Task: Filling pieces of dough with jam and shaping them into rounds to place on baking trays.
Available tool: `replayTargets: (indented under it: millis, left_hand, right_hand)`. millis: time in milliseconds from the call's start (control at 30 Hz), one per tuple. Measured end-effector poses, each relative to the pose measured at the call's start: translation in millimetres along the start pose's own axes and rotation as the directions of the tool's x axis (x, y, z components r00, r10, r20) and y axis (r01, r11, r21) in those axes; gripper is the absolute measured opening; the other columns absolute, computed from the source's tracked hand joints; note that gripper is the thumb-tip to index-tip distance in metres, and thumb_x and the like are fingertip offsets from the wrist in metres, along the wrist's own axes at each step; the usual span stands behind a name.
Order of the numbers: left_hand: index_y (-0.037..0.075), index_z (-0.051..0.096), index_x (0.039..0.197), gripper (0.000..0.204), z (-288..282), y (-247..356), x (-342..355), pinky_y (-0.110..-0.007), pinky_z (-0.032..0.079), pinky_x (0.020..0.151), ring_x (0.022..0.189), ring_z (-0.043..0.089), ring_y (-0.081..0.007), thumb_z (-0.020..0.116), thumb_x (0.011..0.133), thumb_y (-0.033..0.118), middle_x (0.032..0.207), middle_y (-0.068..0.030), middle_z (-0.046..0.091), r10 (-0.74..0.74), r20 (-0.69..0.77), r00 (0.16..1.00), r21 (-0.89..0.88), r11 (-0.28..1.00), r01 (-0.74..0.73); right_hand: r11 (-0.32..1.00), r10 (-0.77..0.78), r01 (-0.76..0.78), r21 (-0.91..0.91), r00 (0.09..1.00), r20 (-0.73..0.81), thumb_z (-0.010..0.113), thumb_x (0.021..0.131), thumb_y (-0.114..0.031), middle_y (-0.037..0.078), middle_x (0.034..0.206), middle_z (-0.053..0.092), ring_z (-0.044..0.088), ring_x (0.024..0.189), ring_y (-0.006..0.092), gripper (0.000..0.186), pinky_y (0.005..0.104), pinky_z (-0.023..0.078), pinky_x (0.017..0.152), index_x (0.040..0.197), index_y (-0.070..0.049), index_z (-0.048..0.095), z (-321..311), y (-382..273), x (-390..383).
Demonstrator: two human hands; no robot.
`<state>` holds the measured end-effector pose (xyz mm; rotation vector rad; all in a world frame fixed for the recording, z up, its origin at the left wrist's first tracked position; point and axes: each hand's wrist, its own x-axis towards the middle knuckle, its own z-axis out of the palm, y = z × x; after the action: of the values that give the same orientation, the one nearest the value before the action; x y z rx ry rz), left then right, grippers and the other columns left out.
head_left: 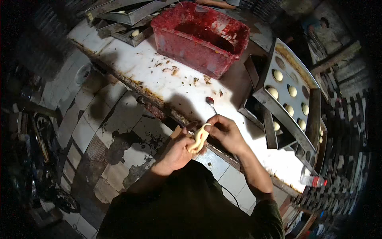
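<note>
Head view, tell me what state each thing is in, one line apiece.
Dough piece: opened out, red filling showing inside
Left hand: curled around the dough piece
Right hand: closed, fingers at the dough piece's upper edge
Spoon: bowl smeared red, handle leading to the right hand
Red tub: uncovered, red-smeared inside
Top tray: holding pale dough balls
Bottle: red cap on

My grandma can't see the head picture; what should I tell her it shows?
A left hand holds red-streaked pale dough while the right hand touches it, beside a white table. On the table are a red tub and metal trays, some holding dough balls.
</note>
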<state>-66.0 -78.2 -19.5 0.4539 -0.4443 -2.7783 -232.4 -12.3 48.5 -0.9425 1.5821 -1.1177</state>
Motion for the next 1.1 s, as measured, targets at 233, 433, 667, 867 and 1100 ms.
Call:
replayTargets:
  millis: [233, 433, 667, 867, 1100]
  left_hand:
    - [0.007, 0.046, 0.122, 0.031, 17.0, -31.1, -19.3, -0.031, 0.041, 0.088, 0.102, 0.051, -0.0165, 0.036, 0.095, 0.02, 0.115, -0.0054, 0.053, -0.07, 0.045, 0.997, -0.29, 0.954, 0.08]
    - [0.0, 0.048, 0.112, 0.024, 34.6, -69.1, -27.2, -0.024, 0.048, 0.075, 0.086, 0.055, -0.0088, 0.055, 0.091, 0.01, 0.097, -0.0035, 0.056, 0.01, 0.333, 0.943, 0.623, 0.749, -0.228]
    - [0.003, 0.052, 0.104, 0.014, 75.5, -176.5, -11.3, -0.026, 0.045, 0.072, 0.084, 0.055, -0.0118, 0.05, 0.092, 0.011, 0.092, -0.002, 0.055, -0.258, 0.004, 0.966, 0.07, 0.964, 0.257]
    - [0.002, 0.053, 0.104, 0.015, 140.0, -276.5, -18.4, -0.027, 0.044, 0.078, 0.088, 0.053, -0.0122, 0.048, 0.093, 0.011, 0.096, -0.0029, 0.055, -0.384, 0.187, 0.904, 0.446, 0.853, 0.27]
    - [-0.002, 0.048, 0.117, 0.027, 181.3, -317.9, -7.0, -0.027, 0.043, 0.087, 0.102, 0.052, -0.0131, 0.05, 0.091, 0.007, 0.105, -0.0065, 0.056, -0.639, 0.425, 0.641, 0.766, 0.632, 0.122]
  right_hand:
    - [0.337, -0.664, 0.233, -0.912, 0.746, -0.054, 0.074, 0.067, -0.009, 0.008, 0.094, 0.057, 0.052, 0.082, 0.0259, 0.026, 0.0355, 0.043, 0.067, 0.09, -0.005, 0.063, 50.5, 16.8, -79.0]
    - [0.861, -0.201, 0.022, -0.509, 0.933, -0.3, 0.067, 0.076, -0.005, 0.016, 0.081, 0.057, 0.059, 0.075, 0.0328, 0.019, 0.0389, 0.047, 0.066, 0.09, -0.001, 0.055, 8.2, 3.6, -153.6]
    - [0.689, -0.454, -0.003, -0.725, 0.778, -0.434, 0.071, 0.072, -0.012, 0.008, 0.093, 0.052, 0.044, 0.089, 0.0258, 0.021, 0.0375, 0.036, 0.078, 0.09, -0.004, 0.065, -5.6, 65.0, -255.0]
    - [0.598, -0.609, -0.074, -0.798, 0.605, -0.513, 0.074, 0.067, -0.011, 0.007, 0.094, 0.052, 0.042, 0.086, 0.0254, 0.019, 0.0367, 0.035, 0.076, 0.084, -0.009, 0.066, -60.8, 100.1, -362.7]
    - [0.854, -0.415, 0.084, -0.514, 0.705, -0.575, 0.072, 0.072, -0.013, 0.009, 0.096, 0.051, 0.044, 0.093, 0.0258, 0.018, 0.0343, 0.035, 0.082, 0.081, -0.003, 0.059, -120.0, 118.7, -428.4]
